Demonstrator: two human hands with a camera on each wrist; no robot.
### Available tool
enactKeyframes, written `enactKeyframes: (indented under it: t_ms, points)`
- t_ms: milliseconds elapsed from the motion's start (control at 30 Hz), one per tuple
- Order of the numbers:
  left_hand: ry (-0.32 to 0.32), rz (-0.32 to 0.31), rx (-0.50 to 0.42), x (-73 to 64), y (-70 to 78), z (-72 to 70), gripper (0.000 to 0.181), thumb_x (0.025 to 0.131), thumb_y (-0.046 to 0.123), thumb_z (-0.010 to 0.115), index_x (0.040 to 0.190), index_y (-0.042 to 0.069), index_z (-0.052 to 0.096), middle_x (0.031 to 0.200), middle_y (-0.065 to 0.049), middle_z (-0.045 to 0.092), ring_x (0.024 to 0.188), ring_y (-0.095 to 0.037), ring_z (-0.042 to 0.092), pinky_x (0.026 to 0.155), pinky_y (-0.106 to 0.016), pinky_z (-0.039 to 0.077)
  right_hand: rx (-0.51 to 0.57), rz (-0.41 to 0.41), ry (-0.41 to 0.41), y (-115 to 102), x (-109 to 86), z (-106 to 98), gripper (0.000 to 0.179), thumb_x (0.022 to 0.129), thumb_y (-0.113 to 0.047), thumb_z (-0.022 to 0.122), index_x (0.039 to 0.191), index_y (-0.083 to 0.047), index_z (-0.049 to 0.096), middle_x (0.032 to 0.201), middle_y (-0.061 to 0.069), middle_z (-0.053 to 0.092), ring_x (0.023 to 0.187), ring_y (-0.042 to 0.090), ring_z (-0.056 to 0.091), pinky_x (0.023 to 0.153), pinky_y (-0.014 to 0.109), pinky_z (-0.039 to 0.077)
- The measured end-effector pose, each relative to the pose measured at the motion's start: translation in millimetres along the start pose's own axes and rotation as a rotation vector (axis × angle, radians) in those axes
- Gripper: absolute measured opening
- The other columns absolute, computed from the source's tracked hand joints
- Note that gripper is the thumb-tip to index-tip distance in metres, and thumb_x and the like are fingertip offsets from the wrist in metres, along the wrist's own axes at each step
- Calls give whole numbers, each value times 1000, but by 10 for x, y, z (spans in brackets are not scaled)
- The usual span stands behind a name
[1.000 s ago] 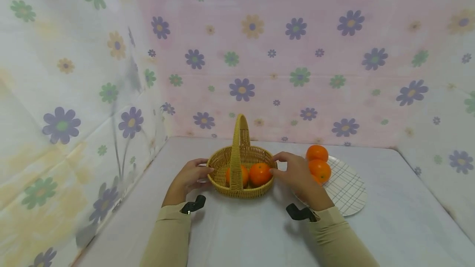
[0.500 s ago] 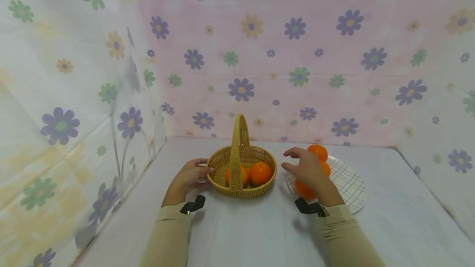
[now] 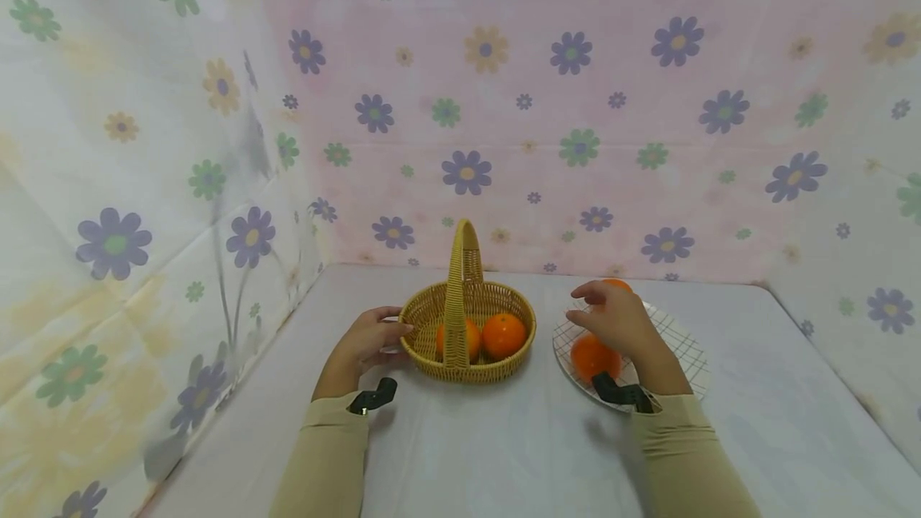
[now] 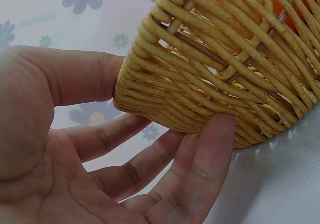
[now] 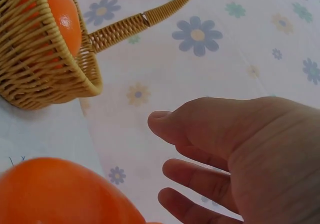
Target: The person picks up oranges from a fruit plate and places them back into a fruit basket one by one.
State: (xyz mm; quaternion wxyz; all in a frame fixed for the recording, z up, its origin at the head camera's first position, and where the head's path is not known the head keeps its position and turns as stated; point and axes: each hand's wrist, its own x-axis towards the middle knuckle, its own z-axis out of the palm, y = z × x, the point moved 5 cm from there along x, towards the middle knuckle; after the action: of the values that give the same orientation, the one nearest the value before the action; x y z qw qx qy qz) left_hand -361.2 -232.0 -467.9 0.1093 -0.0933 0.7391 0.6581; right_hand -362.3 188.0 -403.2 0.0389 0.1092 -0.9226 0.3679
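A yellow wicker basket (image 3: 423,302) with a tall arched handle stands mid-table, with two oranges (image 3: 504,336) inside. My left hand (image 3: 363,346) holds its left end; in the left wrist view the thumb lies at the rim and the fingers (image 4: 215,149) press the woven side. Over a white plate (image 3: 683,358) with dark grid lines hovers my right hand (image 3: 624,322), thumb and fingers apart, nothing between them. One orange (image 3: 594,358) shows on the plate below that hand, and another orange (image 3: 617,284) peeks out behind it; the hand hides part of the plate.
A white cloth covers the table (image 3: 489,446). Behind it hangs a pink flowered sheet (image 3: 532,222), and a white flowered sheet (image 3: 165,278) closes the left side. Dark camera mounts (image 3: 374,396) sit at both wrists.
My right hand has let go of the basket's right rim and moved right over the plate, now covering an orange seen earlier. The left hand and basket stay put.
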Motion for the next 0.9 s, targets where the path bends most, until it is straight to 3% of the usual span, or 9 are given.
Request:
enactKeyframes:
  t_ms: [400,600,900]
  points:
    - [7,-5,8,8,-11,-4,59,94,14,72,148,5,49,137,-22,63,106,-27,73,93,-52,61,-25,99,-41,229,-50,-190,54,94,-42,72,138,-12,62,144,20,59,133,44,51,111,66,42]
    - [8,-4,13,8,-5,-8,60,94,14,72,148,5,50,136,-21,64,107,-27,73,93,-52,60,-20,162,-90,335,-97,-306,68,93,-50,72,145,-8,57,149,22,55,134,46,50,110,64,45]
    - [9,-2,21,9,-2,-6,59,94,15,71,148,5,50,135,-21,64,106,-27,72,93,-51,61,-27,288,-121,549,-165,-398,67,93,-42,72,144,-2,53,146,30,52,123,46,52,104,61,51]
